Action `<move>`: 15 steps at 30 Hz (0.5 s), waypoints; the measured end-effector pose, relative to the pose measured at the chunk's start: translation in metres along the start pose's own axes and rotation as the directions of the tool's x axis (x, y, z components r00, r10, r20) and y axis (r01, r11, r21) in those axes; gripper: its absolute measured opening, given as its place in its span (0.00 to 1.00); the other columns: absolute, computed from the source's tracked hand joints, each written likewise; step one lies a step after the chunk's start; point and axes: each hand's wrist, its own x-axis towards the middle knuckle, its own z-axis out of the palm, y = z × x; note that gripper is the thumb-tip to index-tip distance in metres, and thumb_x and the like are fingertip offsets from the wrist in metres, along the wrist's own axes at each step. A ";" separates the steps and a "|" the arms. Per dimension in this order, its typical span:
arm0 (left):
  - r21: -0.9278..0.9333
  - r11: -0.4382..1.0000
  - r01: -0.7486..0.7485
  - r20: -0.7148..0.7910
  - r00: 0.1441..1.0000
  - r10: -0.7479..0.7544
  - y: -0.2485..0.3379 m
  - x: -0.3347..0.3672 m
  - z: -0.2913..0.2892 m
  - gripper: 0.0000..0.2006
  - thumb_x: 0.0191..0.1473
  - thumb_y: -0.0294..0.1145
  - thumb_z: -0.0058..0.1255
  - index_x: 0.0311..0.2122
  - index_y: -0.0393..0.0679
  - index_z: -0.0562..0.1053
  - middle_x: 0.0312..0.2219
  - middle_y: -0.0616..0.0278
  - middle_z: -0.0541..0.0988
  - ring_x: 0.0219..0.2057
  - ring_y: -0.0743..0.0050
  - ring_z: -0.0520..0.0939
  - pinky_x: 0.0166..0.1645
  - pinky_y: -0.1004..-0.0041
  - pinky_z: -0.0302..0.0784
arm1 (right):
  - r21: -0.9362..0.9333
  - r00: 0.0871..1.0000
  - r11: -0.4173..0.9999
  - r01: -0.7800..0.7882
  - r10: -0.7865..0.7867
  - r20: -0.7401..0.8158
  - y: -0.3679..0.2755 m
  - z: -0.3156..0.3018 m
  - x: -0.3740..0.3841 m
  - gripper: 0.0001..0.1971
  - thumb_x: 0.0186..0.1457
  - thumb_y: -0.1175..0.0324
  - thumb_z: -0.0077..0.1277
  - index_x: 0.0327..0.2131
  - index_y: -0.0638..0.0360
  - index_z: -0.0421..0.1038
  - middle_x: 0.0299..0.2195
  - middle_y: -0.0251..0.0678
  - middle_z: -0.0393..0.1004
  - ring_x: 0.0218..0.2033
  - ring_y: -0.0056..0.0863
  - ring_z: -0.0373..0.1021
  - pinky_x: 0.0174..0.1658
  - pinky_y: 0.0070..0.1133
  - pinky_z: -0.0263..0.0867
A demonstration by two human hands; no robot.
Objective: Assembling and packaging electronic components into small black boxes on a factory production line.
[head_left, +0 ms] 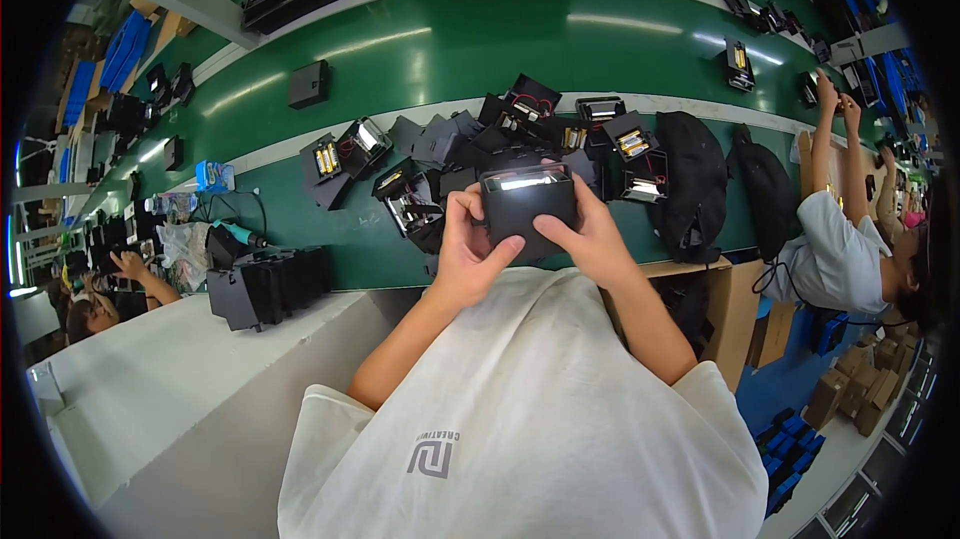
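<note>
Between my two hands is a black plastic box, held up over the near edge of the bench, with a shiny strip showing along its far side. My left hand grips its left side, the thumb near the lower corner. On the right side my right hand is closed round it, its thumb pressed on the front face. Just beyond lies a heap of black box parts, some open. Batteries and red wires show in an open box to the right and another open box to the left.
A black bag lies right of the heap. Stacked black boxes stand at the left on a white ledge. A lone black box sits on the green belt. Another person works at the right.
</note>
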 end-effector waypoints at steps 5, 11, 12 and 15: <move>-0.019 0.998 0.059 -0.046 0.997 -0.060 0.001 0.007 -0.003 0.24 0.46 0.13 0.54 0.39 0.48 0.53 0.58 0.50 0.61 0.54 0.58 0.67 0.56 0.65 0.67 | 0.072 0.948 0.950 -0.305 0.295 0.121 0.012 -0.008 -0.001 0.34 0.48 0.76 0.55 0.60 0.60 0.56 0.52 0.41 0.66 0.50 0.30 0.64 0.55 0.24 0.60; -0.018 0.999 0.040 -0.151 0.988 -0.042 -0.009 0.039 -0.028 0.24 0.45 0.13 0.54 0.38 0.48 0.54 0.53 0.50 0.67 0.51 0.60 0.71 0.54 0.67 0.69 | -0.967 0.952 0.250 0.050 -0.305 -0.029 0.073 -0.112 0.038 0.33 0.50 0.63 0.59 0.58 0.61 0.59 0.54 0.46 0.65 0.54 0.41 0.64 0.57 0.30 0.59; -0.015 0.997 0.072 -0.164 0.984 -0.073 -0.009 0.049 -0.034 0.23 0.45 0.13 0.54 0.38 0.48 0.54 0.52 0.51 0.68 0.51 0.61 0.71 0.54 0.67 0.69 | -0.968 0.949 0.247 0.042 -0.312 -0.038 0.088 -0.123 0.044 0.33 0.50 0.63 0.59 0.58 0.61 0.59 0.54 0.46 0.65 0.54 0.41 0.64 0.57 0.30 0.59; 0.003 0.992 0.127 -0.187 0.975 -0.124 -0.005 0.071 -0.038 0.23 0.45 0.13 0.54 0.37 0.48 0.54 0.51 0.51 0.69 0.49 0.62 0.72 0.54 0.68 0.69 | -0.974 0.949 -0.022 -0.224 -0.233 -0.213 0.106 -0.133 0.061 0.30 0.51 0.58 0.58 0.54 0.63 0.61 0.52 0.50 0.66 0.53 0.44 0.64 0.56 0.33 0.60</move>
